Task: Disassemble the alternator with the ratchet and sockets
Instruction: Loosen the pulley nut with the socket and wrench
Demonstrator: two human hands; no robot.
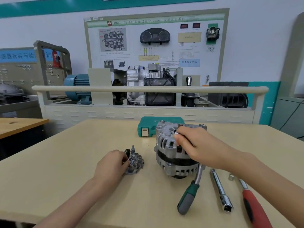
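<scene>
Alternator [175, 150] stood on the bench [82, 186], right of centre, part stripped.

The right hand [189, 142] curled over its top housing, its grip apparently pinching something small and pale there, likely to steady or free a part. The left hand [111, 163] pinched the removed rectifier plate [135, 163], set left to clear working room. A ratchet [190, 193], an extension bar [221, 190] and a red-handled tool [253, 206] lay near right; a green socket case [148, 127] sat just behind.

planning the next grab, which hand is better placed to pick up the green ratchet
Right. The right hand is on the alternator, and the ratchet lies just below it. The left hand is at the removed part.
</scene>
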